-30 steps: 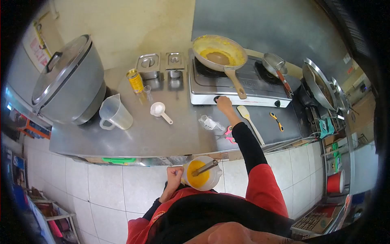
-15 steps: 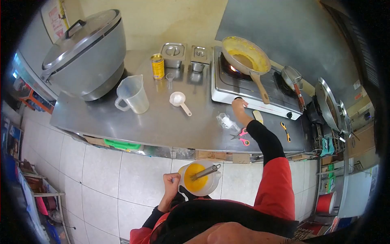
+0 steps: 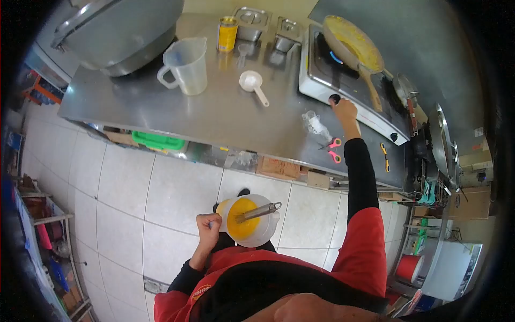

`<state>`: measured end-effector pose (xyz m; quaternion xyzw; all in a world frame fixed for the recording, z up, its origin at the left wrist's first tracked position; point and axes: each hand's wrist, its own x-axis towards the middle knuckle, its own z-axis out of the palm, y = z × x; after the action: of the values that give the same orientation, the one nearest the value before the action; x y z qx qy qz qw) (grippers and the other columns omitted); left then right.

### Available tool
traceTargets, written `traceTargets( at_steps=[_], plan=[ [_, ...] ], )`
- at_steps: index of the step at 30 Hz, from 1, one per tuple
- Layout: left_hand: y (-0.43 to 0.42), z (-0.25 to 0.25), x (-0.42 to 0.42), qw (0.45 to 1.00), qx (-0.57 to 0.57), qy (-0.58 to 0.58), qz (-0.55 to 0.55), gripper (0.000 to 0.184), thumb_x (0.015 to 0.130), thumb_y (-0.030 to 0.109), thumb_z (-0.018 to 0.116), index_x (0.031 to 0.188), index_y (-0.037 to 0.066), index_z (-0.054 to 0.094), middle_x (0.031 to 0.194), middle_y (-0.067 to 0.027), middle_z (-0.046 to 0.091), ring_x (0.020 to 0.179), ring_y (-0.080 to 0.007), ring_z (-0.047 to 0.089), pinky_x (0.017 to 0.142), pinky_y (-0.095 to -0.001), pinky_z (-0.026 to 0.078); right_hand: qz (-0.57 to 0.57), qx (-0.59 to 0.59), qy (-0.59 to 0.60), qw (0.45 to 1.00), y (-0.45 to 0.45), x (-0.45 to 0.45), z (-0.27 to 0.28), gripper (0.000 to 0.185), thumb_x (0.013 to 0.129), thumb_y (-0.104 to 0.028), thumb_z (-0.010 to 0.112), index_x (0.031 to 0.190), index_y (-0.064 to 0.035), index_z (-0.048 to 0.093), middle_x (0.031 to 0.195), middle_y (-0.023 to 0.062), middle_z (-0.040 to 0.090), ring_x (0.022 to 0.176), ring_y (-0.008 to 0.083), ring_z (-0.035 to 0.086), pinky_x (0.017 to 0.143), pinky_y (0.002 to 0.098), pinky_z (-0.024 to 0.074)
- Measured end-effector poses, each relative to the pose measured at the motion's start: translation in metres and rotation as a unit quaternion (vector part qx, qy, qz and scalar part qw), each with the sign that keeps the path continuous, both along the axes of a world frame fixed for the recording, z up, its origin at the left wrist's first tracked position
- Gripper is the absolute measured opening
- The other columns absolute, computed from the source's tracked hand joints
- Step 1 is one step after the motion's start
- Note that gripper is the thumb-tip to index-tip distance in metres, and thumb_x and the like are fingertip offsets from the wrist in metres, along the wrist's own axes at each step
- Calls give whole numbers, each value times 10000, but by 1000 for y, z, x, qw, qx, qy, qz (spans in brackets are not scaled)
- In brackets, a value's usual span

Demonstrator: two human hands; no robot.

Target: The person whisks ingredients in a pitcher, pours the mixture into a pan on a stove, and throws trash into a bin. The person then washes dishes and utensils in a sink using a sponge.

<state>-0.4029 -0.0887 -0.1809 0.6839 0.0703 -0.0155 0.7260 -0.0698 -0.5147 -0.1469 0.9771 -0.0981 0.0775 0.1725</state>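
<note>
In the head view, my left hand [image 3: 208, 228] is closed around the handle of a translucent plastic jug [image 3: 266, 231]. Yellow liquid [image 3: 239, 226] fills part of the jug, and a metal whisk [image 3: 260, 211] leans inside it. My right hand [image 3: 346, 112] reaches over the counter with its fingers closed on the black front knob [image 3: 335, 99] of a gas stove [image 3: 316, 90]. Above the lit burner, its blue flame [image 3: 336, 57] showing, a frying pan [image 3: 351, 40] sits tilted with yellow residue inside.
Across the steel counter [image 3: 225, 115] stand a large pot [image 3: 139, 40], a measuring jug [image 3: 188, 70], a yellow can [image 3: 227, 35], a white scoop [image 3: 251, 81] and lidded steel containers [image 3: 252, 24]. Pink-handled scissors [image 3: 335, 150] and a plastic bag [image 3: 315, 126] lie near my right arm.
The view has shifted, so the counter sits higher in it. My right hand stays at the stove knob. The visible flame has turned from orange to blue.
</note>
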Motion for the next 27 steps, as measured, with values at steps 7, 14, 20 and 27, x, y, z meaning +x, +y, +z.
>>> traceTargets(
  at_steps=[7, 14, 20, 27],
  plan=[
    [13, 3, -14, 1000, -10, 6, 26, 252, 711, 76, 463, 493, -1, 362, 435, 3, 296, 416, -65, 266, 393, -237, 195, -234, 554, 4, 799, 1, 1, -18, 619, 694, -610, 418, 821, -11, 513, 640, 90, 584, 545, 174, 579, 453, 301, 450],
    [14, 7, -15, 998, 6, -22, 63, 389, 743, 228, 446, 478, 51, 225, 457, 30, 211, 427, -65, 194, 399, -254, 120, -221, 624, -40, 749, -16, 9, -34, 536, 719, -543, 451, 847, -24, 488, 652, 66, 587, 569, 133, 577, 475, 275, 439],
    [22, 7, -16, 997, 0, -42, 66, 364, 748, 197, 477, 488, 17, 296, 443, 7, 253, 418, -75, 231, 392, -250, 159, -142, 496, -42, 856, -10, 10, -28, 417, 731, -442, 515, 806, -33, 505, 642, 81, 579, 634, 150, 582, 539, 335, 450],
    [13, 33, -9, 995, 9, -15, 99, 416, 737, 284, 466, 488, 74, 207, 475, 41, 194, 443, -59, 183, 409, -258, 105, -99, 336, -54, 935, -37, -14, -7, 528, 779, -499, 393, 953, -9, 481, 701, 145, 569, 675, 247, 575, 573, 316, 461]
  ],
)
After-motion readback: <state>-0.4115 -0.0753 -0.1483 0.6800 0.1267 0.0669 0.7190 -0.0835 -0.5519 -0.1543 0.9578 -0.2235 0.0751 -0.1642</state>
